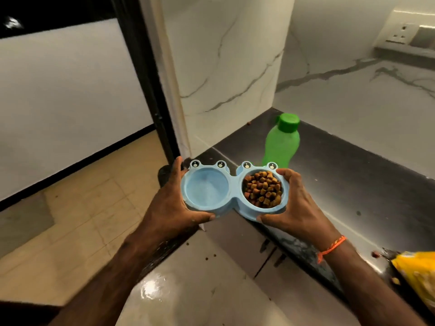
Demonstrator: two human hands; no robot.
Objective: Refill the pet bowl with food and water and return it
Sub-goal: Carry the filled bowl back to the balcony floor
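I've got one pet bowl in view: light blue plastic, two round wells joined side by side, w/ two pairs of frog-style eyes on the far rim. Right well is packed w/ brown kibble. Left well looks pale and glossy, maybe water, but I can't tell for sure. The bowl is held up in the air over the counter's near-left corner, not resting on it.

My left hand grips the bowl's left end, thumb curled under the near rim, fingers round the far side. My right hand grips the right end the same way; an orange thread band sits on that wrist.

One green bottle, cap on, stands on the dark counter near its back-left corner, its base hidden behind the bowl. One yellow bag lies at the counter's near edge, cut off by the frame's right side. A few loose kibbles lie scattered: on the counter by the bag, one near the back wall, some on the floor below. The whole view is a bit blurred.
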